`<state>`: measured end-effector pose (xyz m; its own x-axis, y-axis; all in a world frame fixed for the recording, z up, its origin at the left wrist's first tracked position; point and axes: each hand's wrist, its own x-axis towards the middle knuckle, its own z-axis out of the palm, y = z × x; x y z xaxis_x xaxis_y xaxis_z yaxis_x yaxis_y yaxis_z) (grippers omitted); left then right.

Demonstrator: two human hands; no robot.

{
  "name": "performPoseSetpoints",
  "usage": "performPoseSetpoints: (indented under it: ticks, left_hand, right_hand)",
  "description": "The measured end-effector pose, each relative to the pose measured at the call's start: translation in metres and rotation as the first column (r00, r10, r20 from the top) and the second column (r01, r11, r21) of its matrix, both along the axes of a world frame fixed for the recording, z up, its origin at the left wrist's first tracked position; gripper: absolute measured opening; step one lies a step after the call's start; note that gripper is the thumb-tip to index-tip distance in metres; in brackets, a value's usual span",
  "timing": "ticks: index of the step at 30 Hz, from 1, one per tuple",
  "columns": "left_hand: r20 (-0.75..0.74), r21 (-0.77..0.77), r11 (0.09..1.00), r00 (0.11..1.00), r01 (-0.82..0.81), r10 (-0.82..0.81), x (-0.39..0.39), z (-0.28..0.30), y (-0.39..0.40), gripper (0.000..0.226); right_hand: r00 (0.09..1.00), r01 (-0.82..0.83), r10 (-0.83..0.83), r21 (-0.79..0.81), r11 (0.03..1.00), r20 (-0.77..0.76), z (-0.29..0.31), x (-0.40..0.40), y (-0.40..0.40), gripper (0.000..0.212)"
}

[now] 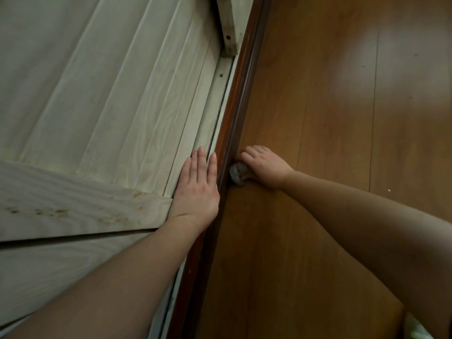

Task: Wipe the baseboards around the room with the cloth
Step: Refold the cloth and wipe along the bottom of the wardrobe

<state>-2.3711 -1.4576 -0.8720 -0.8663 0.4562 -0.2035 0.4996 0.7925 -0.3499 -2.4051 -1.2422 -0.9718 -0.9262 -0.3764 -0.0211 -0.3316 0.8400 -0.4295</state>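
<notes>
— Cloth (pixel 236 174) first: where is it?
— Just right of centre in the frame, a small grey wad bunched under the right hand (pixel 263 166), pressed against the dark brown baseboard (pixel 234 111) where it meets the wooden floor (pixel 330 106).
— And that hand's grip?
— Fingers curled over the wad, holding it; the knuckles point toward the baseboard.
— What about the left hand (pixel 197 189)?
— Flat and spread, fingers straight, resting on the pale wood-grain panel (pixel 110 94) that fills the left of the frame, its fingertips beside the baseboard's top edge.
— Anything else?
— A pale wooden post (pixel 228 23) at the top centre, and something white at the lower right corner, too cropped to identify
</notes>
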Motion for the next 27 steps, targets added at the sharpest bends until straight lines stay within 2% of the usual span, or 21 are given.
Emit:
performPoseSetpoints:
  ticks: [1,3,5,9,14,20,24,27]
  left_hand:
    - [-0.002,-0.006,1.0,1.0,0.003,-0.003,0.0,0.001,0.0,0.072]
    - [-0.006,-0.012,1.0,1.0,0.005,-0.005,0.0,0.001,-0.001,0.07]
    - [-0.006,-0.01,1.0,1.0,0.004,-0.004,0.0,0.002,-0.001,0.069]
    - [-0.003,0.0,1.0,1.0,0.001,-0.001,0.001,0.002,-0.001,0.067]
    - [-0.002,-0.014,1.0,1.0,0.004,-0.004,0.0,0.002,0.0,0.067]
    - [-0.01,-0.022,1.0,1.0,0.013,-0.014,0.0,0.003,0.0,0.067]
    - [-0.017,-0.032,0.999,1.0,0.015,-0.015,0.001,0.004,0.0,0.066]
    - [-0.027,-0.036,0.999,0.999,0.023,-0.024,0.001,0.003,0.0,0.066]
  right_hand:
    - [0.992,0.127,-0.127,-0.031,0.991,0.018,0.002,-0.009,0.004,0.048]
    - [0.913,0.408,-0.404,-0.102,0.907,0.06,0.009,-0.029,0.018,0.047]
    - [0.87,0.493,-0.486,-0.13,0.86,0.082,0.016,-0.04,0.032,0.049]
    - [0.88,0.473,-0.469,-0.225,0.852,0.072,0.022,-0.018,0.032,0.052]
    - [0.875,0.484,-0.437,-0.366,0.795,0.21,0.015,0.071,-0.022,0.052]
    - [0.929,0.366,-0.274,-0.519,0.772,0.248,0.025,0.172,-0.096,0.051]
    - [0.897,0.441,-0.332,-0.579,0.685,0.291,0.025,0.2,-0.124,0.054]
    - [0.881,0.472,-0.368,-0.58,0.664,0.296,0.026,0.196,-0.13,0.053]
